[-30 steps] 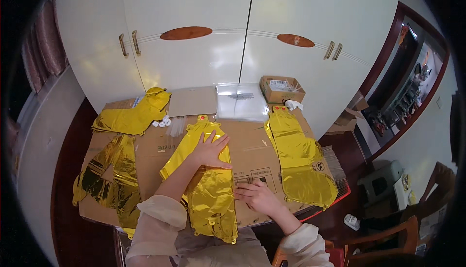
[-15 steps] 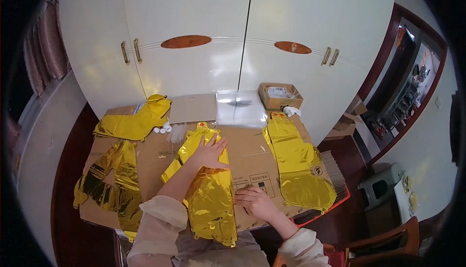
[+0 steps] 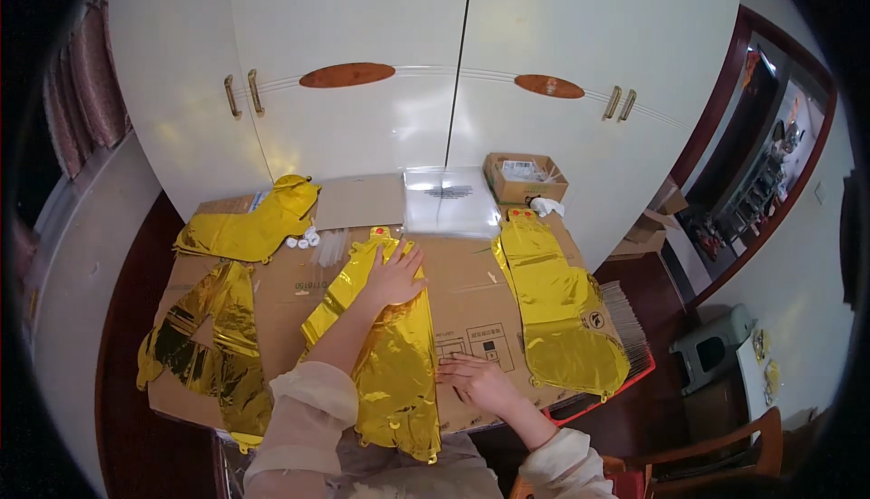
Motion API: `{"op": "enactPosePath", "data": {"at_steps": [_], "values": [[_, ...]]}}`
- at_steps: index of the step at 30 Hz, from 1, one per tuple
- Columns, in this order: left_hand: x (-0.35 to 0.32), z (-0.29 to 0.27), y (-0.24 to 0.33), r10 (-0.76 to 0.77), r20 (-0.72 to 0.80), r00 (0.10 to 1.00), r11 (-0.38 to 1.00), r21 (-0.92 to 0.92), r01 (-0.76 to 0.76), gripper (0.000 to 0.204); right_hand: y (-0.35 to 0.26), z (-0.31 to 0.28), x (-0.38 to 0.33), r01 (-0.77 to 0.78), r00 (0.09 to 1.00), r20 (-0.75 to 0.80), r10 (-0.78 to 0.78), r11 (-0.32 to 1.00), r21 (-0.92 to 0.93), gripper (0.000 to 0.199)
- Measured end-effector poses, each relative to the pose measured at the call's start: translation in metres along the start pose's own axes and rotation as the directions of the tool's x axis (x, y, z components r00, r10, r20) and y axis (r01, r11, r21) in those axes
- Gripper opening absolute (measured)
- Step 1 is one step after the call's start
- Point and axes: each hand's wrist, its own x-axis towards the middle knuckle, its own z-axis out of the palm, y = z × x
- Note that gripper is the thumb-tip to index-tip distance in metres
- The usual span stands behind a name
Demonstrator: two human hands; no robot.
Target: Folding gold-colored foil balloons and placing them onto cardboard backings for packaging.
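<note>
Carton (image 3: 526, 177): small open brown box with a white label, at 1 o'clock.
Clear bags (image 3: 450, 200): glossy stack, 12 o'clock.

Shiny gold is gleaming on the foil balloon (image 3: 394, 354) lying in the middle of the plain brown cardboard sheet (image 3: 471, 281), black line drawings showing on the cardboard just right of it. Further gold foil balloons are shining at the sheet's right (image 3: 557, 309) and left (image 3: 249, 227) edges, one at the lower left (image 3: 204, 345) showing dark reflections. Behind the sheet, glossy white cupboard doors (image 3: 453, 73) are carrying reddish-brown ovals and gold handles.
</note>
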Motion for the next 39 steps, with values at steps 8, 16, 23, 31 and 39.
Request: {"op": "enactPosePath", "data": {"at_steps": [8, 16, 23, 31, 39], "values": [[0.021, -0.009, -0.001, -0.223, -0.188, 0.957, 0.971, 0.049, 0.236, 0.077, 0.0, 0.005, -0.002, -0.029, 0.999, -0.04, 0.03, 0.999, 0.012, 0.024], [0.004, -0.035, -0.01, -0.33, -0.219, 0.918, 0.934, -0.213, 0.285, 0.074, -0.002, -0.001, -0.002, -0.044, 0.992, -0.108, 0.058, 0.991, 0.127, 0.026], [-0.103, -0.072, -0.05, -0.035, 0.055, 0.998, 0.992, -0.117, 0.041, 0.072, 0.008, -0.005, 0.006, -0.159, 0.96, -0.192, 0.206, 0.959, 0.234, 0.028], [-0.177, -0.016, -0.031, -0.007, -0.015, 1.0, 0.994, -0.108, 0.005, 0.07, 0.028, 0.019, 0.061, -0.3, 0.946, -0.157, 0.284, 0.95, -0.083, 0.059], [-0.194, -0.001, -0.005, 0.082, -0.092, 0.992, 0.983, -0.156, -0.096, 0.058, 0.023, 0.02, 0.052, -0.308, 0.947, -0.119, 0.298, 0.948, -0.078, 0.058]]}}
